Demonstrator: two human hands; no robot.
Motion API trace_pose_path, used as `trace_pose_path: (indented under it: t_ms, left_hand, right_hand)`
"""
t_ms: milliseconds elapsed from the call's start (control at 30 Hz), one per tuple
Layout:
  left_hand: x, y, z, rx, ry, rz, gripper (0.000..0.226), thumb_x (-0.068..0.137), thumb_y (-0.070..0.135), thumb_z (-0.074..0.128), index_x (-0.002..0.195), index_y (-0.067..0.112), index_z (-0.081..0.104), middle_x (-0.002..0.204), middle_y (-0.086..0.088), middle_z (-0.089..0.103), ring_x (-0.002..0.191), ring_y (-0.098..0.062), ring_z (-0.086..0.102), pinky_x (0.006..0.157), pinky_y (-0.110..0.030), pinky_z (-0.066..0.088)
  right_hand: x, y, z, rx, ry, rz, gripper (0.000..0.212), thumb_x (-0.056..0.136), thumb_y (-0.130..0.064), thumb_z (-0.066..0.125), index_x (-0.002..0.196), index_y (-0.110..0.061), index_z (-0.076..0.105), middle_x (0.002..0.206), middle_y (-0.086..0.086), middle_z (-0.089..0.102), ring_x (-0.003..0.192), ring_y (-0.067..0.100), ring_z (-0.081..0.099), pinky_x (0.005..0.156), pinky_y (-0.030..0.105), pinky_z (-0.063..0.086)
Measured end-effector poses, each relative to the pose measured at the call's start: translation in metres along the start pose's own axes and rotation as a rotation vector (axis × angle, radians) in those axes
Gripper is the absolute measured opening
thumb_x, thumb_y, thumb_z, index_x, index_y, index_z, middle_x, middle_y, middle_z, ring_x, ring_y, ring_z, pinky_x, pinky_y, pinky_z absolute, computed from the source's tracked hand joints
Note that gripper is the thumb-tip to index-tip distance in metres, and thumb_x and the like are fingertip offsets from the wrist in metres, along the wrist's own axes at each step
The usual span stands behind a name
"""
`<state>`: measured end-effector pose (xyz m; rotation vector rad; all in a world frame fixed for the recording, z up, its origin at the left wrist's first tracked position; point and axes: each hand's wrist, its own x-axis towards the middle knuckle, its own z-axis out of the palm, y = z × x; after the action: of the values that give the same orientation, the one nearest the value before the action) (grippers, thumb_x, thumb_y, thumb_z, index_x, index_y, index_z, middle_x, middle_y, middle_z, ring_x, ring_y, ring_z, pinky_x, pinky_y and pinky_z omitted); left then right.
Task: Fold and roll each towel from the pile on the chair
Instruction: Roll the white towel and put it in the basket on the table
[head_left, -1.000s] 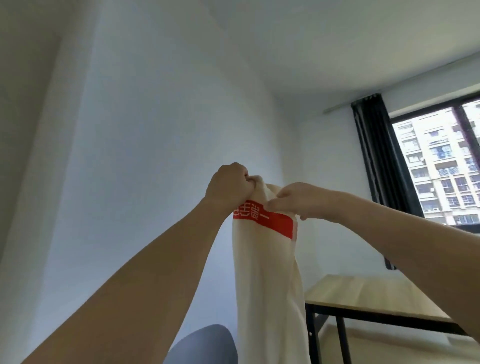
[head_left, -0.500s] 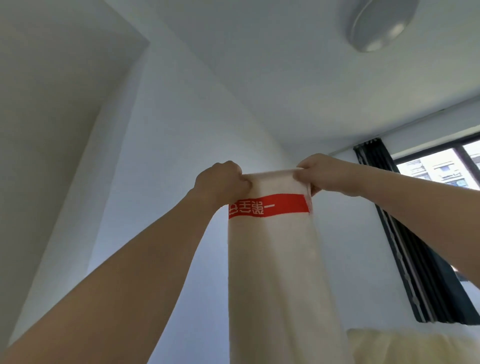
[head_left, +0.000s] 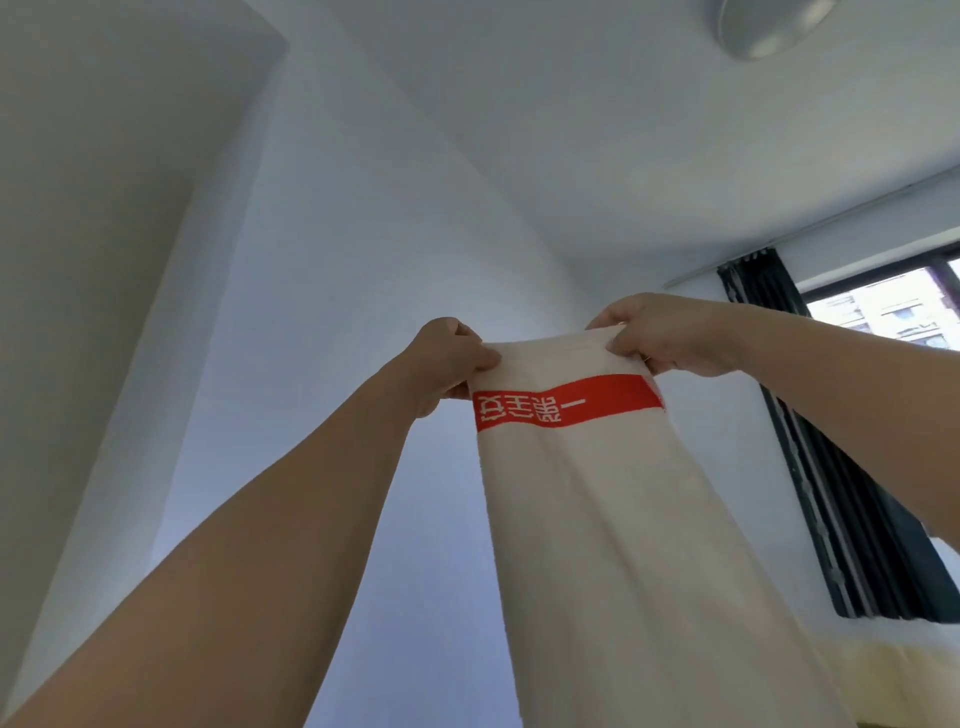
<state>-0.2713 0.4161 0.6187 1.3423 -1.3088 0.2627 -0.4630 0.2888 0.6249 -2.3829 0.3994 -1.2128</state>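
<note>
A cream towel (head_left: 613, 545) with a red band of white characters near its top edge hangs straight down in front of me. I hold it high in the air with both arms raised. My left hand (head_left: 449, 358) grips the top left corner. My right hand (head_left: 660, 335) pinches the top right corner, and the top edge is stretched flat between them. The towel's lower end runs out of view at the bottom. The chair and the pile are not in view.
White walls and ceiling fill most of the view, with a round ceiling lamp (head_left: 763, 26) at the top right. A dark curtain (head_left: 841, 467) hangs beside a window (head_left: 893, 312) at the right. Pale cream fabric (head_left: 893, 675) shows at the bottom right.
My hands have moved apart and spread the towel's top edge out flat. The view has tilted upward, so the table and chair have dropped out of sight.
</note>
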Motion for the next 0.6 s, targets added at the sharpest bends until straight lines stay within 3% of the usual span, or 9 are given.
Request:
trace_pose_path:
  t_ms: [100, 200, 267, 367, 467, 600]
  left_hand:
    - [0.014, -0.047, 0.022, 0.148, 0.009, 0.029, 0.008, 0.084, 0.002, 0.057, 0.09, 0.005, 0.054, 0.087, -0.015, 0.058, 0.071, -0.023, 0.058, 0.054, -0.023, 0.048]
    - [0.029, -0.1, 0.055, 0.379, -0.04, 0.046, 0.008, 0.081, 0.006, 0.055, 0.082, 0.001, 0.061, 0.084, -0.013, 0.063, 0.072, -0.023, 0.057, 0.059, -0.027, 0.045]
    - [0.04, -0.135, 0.078, 0.519, -0.041, 0.023, 0.01, 0.082, 0.007, 0.051, 0.085, 0.004, 0.06, 0.089, -0.01, 0.065, 0.078, -0.023, 0.06, 0.065, -0.031, 0.048]
    - [0.058, -0.181, 0.108, 0.535, 0.03, -0.043, 0.014, 0.082, 0.004, 0.044, 0.09, 0.004, 0.055, 0.089, -0.014, 0.061, 0.073, -0.028, 0.058, 0.066, -0.036, 0.051]
    - [0.076, -0.206, 0.12, 0.397, 0.184, -0.041, 0.013, 0.084, 0.008, 0.04, 0.093, 0.007, 0.049, 0.093, -0.011, 0.058, 0.082, -0.033, 0.064, 0.074, -0.046, 0.058]
    - [0.09, -0.197, 0.113, 0.284, 0.363, 0.092, 0.007, 0.086, 0.009, 0.036, 0.089, 0.013, 0.041, 0.081, 0.0, 0.049, 0.069, -0.02, 0.05, 0.057, -0.034, 0.044]
  right_hand:
    - [0.017, 0.034, 0.017, -0.085, -0.055, 0.039, 0.019, 0.097, -0.005, 0.047, 0.114, -0.009, 0.055, 0.104, 0.012, 0.066, 0.09, 0.022, 0.067, 0.067, 0.028, 0.056]
    - [0.039, 0.079, 0.045, -0.411, -0.098, 0.101, 0.018, 0.094, -0.007, 0.049, 0.106, -0.003, 0.061, 0.091, 0.013, 0.07, 0.071, 0.019, 0.065, 0.056, 0.024, 0.052]
    - [0.053, 0.108, 0.072, -0.639, -0.129, 0.149, 0.022, 0.09, -0.004, 0.047, 0.103, 0.002, 0.064, 0.08, 0.015, 0.07, 0.057, 0.019, 0.057, 0.05, 0.023, 0.045]
    - [0.08, 0.146, 0.112, -0.791, -0.069, 0.195, 0.02, 0.079, 0.007, 0.054, 0.095, 0.002, 0.065, 0.067, 0.011, 0.065, 0.057, 0.022, 0.059, 0.052, 0.026, 0.046]
    - [0.106, 0.166, 0.133, -0.665, 0.171, 0.135, 0.019, 0.075, 0.009, 0.059, 0.091, 0.0, 0.061, 0.079, 0.011, 0.061, 0.069, 0.026, 0.06, 0.054, 0.026, 0.045]
    - [0.118, 0.164, 0.129, -0.227, 0.482, -0.005, 0.025, 0.083, 0.001, 0.045, 0.103, -0.005, 0.058, 0.096, 0.011, 0.057, 0.083, 0.028, 0.058, 0.064, 0.032, 0.046]
